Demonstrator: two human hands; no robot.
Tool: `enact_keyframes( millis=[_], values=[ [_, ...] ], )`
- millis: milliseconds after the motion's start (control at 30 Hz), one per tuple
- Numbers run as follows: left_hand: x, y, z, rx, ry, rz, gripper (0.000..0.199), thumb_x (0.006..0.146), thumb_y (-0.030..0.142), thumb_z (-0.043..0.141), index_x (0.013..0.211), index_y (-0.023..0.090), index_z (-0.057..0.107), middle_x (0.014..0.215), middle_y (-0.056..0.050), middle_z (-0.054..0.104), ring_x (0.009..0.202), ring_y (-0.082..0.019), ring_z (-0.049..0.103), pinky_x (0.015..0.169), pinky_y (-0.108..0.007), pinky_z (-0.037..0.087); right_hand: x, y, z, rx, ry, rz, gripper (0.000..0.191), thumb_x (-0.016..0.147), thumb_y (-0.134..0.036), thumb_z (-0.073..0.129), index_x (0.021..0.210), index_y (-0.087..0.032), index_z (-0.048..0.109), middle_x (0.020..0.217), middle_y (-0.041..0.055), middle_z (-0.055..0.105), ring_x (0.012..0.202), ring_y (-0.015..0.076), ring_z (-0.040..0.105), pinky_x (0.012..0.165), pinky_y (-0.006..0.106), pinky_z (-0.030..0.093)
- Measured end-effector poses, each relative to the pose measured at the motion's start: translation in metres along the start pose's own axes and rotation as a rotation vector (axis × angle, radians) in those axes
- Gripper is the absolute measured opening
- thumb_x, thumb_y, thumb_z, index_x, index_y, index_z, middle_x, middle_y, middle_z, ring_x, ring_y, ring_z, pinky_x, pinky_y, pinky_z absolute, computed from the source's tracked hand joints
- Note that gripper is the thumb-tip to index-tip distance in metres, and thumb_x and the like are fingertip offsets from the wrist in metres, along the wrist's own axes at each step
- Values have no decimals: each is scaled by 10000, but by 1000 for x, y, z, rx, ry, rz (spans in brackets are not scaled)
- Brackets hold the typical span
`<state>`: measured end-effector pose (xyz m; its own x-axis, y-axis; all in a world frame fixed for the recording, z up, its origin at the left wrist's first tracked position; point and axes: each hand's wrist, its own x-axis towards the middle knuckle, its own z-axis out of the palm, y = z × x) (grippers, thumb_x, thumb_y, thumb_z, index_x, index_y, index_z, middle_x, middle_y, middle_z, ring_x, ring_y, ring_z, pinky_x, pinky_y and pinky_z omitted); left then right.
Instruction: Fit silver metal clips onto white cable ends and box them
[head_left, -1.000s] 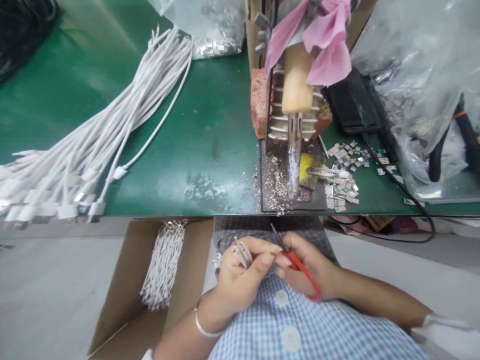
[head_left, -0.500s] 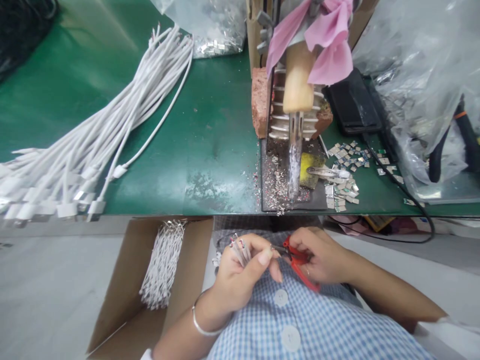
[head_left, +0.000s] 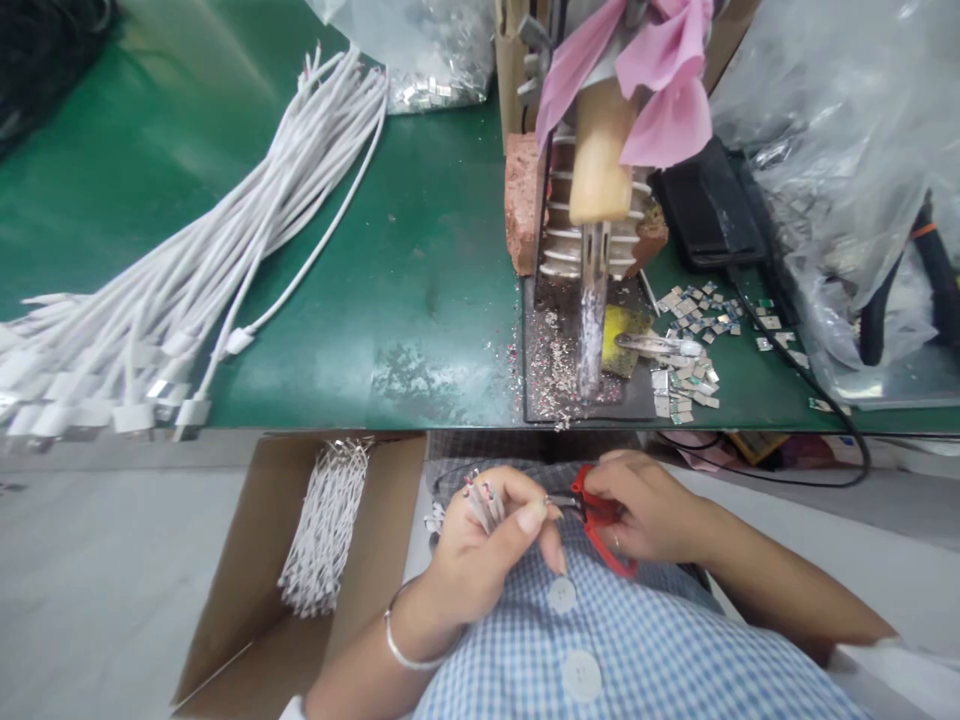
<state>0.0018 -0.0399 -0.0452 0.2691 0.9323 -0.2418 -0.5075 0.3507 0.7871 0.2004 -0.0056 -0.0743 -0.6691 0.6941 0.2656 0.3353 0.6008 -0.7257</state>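
Observation:
Several white cables [head_left: 484, 503] poke up out of my left hand [head_left: 480, 555], their stripped ends showing small red and white wires. Its thumb and forefinger pinch a cable end that is mostly hidden by the fingertips. My right hand [head_left: 649, 510] is wrapped round the red handles of a pair of scissors [head_left: 604, 525]. The short metal blades point left and reach the fingertips of my left hand. Whether the blades touch a wire is too small to tell. Both hands are over my lap, just below the table edge.
Above stands a soldering iron [head_left: 594, 300] with a wooden handle, beside a yellow sponge [head_left: 619, 340] and scattered small connector boards [head_left: 686, 385]. A bundle of white cables [head_left: 247, 220] lies left on the green table [head_left: 435, 250]. Below, a cardboard box [head_left: 375, 530] holds more cables [head_left: 324, 530].
The scissors have shifted very slightly, with their blades still at my left fingertips. My left hand stays almost in place, holding the cables.

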Motion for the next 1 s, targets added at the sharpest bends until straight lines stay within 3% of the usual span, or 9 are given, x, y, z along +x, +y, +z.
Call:
enact_keyframes(
  millis=[300, 533, 633, 833, 1000],
  values=[
    [0, -3, -3, -86, -51, -58, 180, 881, 293, 658, 795, 136, 641, 505, -6, 680, 413, -97, 593, 430, -159, 431, -2, 1, 0, -64, 44, -39, 107, 774, -123, 481, 813, -222, 468, 577, -30, 610, 471, 133, 501, 535, 256, 348],
    [0, -1, 1, 9, 40, -27, 219, 871, 340, 669, 790, 141, 625, 509, -8, 674, 417, -97, 560, 490, -197, 458, -2, -3, 10, -101, 147, -34, 115, 806, -130, 483, 887, -211, 474, 583, -35, 618, 459, 132, 497, 520, 261, 316],
    [0, -1, 1, -15, 20, -35, 197, 883, 317, 656, 800, 142, 621, 505, -3, 671, 411, -91, 554, 472, -184, 441, -2, -4, 12, -122, 166, -45, 99, 813, -117, 477, 850, -208, 473, 588, -24, 627, 466, 130, 503, 513, 263, 296],
    [1, 0, -2, -92, -54, -62, 154, 900, 266, 634, 812, 140, 636, 495, 6, 668, 409, -76, 557, 436, -148, 395, 0, -2, 5, -151, 103, -42, 125, 791, -94, 473, 748, -210, 488, 563, -10, 615, 447, 135, 482, 516, 271, 302],
    [2, 1, -1, -65, -41, -70, 186, 875, 303, 660, 792, 138, 637, 461, 13, 639, 379, -81, 531, 442, -168, 400, -2, 0, 1, -104, 64, -42, 95, 779, -129, 491, 812, -218, 487, 566, -26, 605, 458, 137, 499, 519, 258, 333]
  ],
)
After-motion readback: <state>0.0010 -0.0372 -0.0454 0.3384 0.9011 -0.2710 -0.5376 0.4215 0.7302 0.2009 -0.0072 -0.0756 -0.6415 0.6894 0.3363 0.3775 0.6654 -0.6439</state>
